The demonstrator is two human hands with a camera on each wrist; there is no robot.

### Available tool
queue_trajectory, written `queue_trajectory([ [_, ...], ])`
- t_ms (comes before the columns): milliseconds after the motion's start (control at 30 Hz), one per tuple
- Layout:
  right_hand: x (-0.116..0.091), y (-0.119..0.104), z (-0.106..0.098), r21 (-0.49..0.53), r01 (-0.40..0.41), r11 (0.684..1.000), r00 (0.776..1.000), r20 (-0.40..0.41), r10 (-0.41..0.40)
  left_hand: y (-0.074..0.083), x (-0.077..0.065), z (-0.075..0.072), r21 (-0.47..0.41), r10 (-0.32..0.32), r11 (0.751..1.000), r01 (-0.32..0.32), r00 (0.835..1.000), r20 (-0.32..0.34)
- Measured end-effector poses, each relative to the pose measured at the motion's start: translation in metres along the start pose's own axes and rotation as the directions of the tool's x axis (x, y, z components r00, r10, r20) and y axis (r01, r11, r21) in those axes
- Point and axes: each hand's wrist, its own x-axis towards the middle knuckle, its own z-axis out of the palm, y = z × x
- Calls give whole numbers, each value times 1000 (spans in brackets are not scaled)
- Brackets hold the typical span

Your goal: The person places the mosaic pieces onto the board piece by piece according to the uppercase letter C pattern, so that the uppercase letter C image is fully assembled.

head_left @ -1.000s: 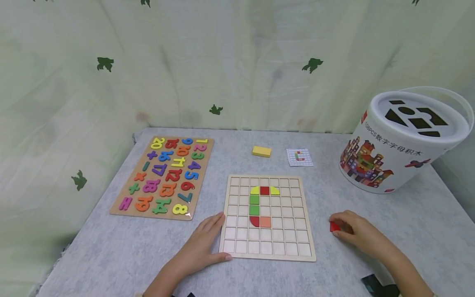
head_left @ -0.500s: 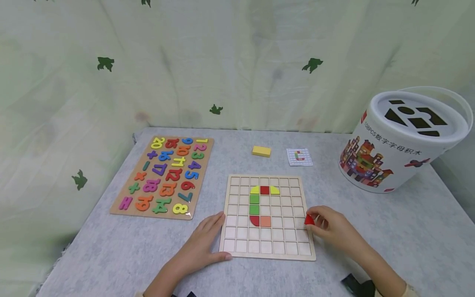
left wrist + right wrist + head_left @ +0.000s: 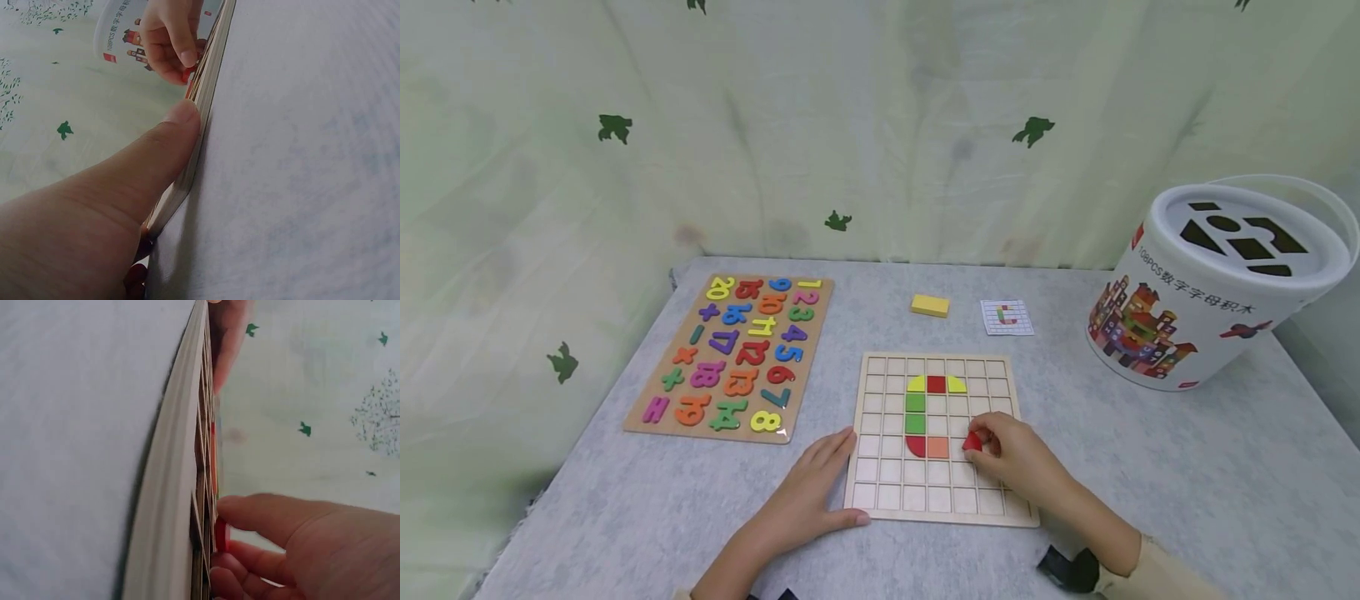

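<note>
In the head view a wooden grid board [image 3: 1022, 518] lies on the table. It bears two yellow quarter-round tiles, a red square tile [image 3: 936, 384], two green tiles [image 3: 915, 413], a red quarter-round tile [image 3: 915, 447] and an orange square tile [image 3: 937, 447]. My right hand [image 3: 1018, 457] pinches a small red tile [image 3: 972, 442] between thumb and fingers, just right of the orange one. My left hand [image 3: 808, 492] rests against the board's near left corner, fingers straight along the left edge, thumb at the front edge. The right wrist view shows the pinched red tile [image 3: 222, 534] at the grid.
A number puzzle board [image 3: 638, 423] lies to the left. Behind the grid are a yellow block [image 3: 930, 306] and a small pattern card [image 3: 1007, 318]. A white lidded bucket [image 3: 1210, 308] stands at the right rear. A curtain [image 3: 880, 125] hangs behind the table.
My right hand has moved left from the bare table onto the grid board, carrying the red tile to beside the orange one. My left hand has stayed in place.
</note>
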Motion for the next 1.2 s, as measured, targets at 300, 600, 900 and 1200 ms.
queue_trajectory([
  [300,3,7,-10,29,48,998,987,150,-52,-1,-1,0,4,-5,1000,5,1000,-1],
  [600,8,13,-16,66,139,988,963,225,-151,1,0,-2,16,-14,1000,14,1000,3],
  [900,9,4,-2,-70,108,992,989,111,-100,0,1,-2,13,-15,1000,15,1000,5],
  [1200,8,-1,3,-120,83,989,995,59,-76,-1,0,-2,17,-18,1000,18,1000,11],
])
